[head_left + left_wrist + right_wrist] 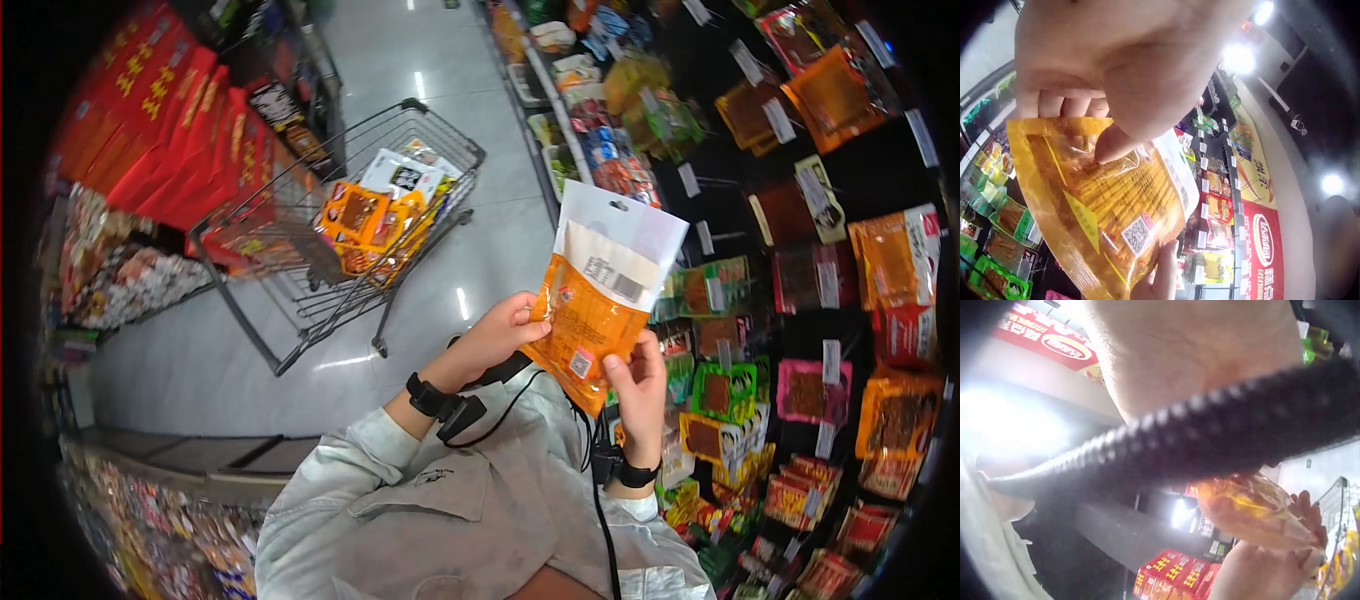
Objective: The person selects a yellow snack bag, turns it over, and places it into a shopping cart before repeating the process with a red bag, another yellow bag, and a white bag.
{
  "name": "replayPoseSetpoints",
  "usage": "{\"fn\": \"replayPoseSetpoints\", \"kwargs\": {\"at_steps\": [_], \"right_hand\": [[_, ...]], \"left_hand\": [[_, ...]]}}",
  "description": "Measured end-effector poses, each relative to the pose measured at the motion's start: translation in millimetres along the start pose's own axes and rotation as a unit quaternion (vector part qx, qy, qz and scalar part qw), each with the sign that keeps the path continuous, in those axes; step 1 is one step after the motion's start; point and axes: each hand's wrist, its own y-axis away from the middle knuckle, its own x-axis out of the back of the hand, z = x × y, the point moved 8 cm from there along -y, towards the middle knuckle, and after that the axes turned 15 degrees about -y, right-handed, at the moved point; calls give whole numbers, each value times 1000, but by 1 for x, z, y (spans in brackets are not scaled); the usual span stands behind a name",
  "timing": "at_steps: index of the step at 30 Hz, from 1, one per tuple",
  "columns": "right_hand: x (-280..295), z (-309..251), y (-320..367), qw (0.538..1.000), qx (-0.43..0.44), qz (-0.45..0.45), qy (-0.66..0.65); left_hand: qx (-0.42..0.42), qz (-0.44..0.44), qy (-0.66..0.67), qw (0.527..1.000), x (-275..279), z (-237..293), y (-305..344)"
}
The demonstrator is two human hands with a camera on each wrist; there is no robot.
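An orange snack bag (588, 310) with a whitish top, a hang hole, a barcode and a QR code is held up before my chest, its printed side facing me. At its left edge my left hand (497, 338) pinches it between thumb and fingers. My right hand (640, 378) grips the lower right edge, thumb on the front. The left wrist view shows thin strips through the clear part of the bag (1129, 194), with the left thumb pressed on the film. A black strap (1179, 437) crosses much of the right wrist view, hiding part of the right hand (1204, 350).
A wire shopping cart (455, 135) with several packets stands ahead to the left on grey floor tiles. Shelves of hanging snack packs (815, 390) run along my right. Red boxes (170, 130) are stacked at the far left, and packed bins (170, 520) lie behind on the left.
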Motion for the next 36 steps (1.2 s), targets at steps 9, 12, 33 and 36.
{"fn": "replayPoseSetpoints", "kwargs": {"at_steps": [9, 12, 33, 36], "right_hand": [[-62, 34, -32, 941, -109, -319, 25], [-70, 42, -38, 914, -109, -378, 97], [-153, 72, -99, 957, -135, -248, 65], [-194, 78, -118, 961, -127, -246, -21]], "left_hand": [[45, 211, 66, 974, 25, -32, 55], [28, 256, 120, 959, 14, -31, 73], [-30, 88, 131, 987, 139, 1, 46], [-22, 158, 90, 983, 185, 26, 63]]}}
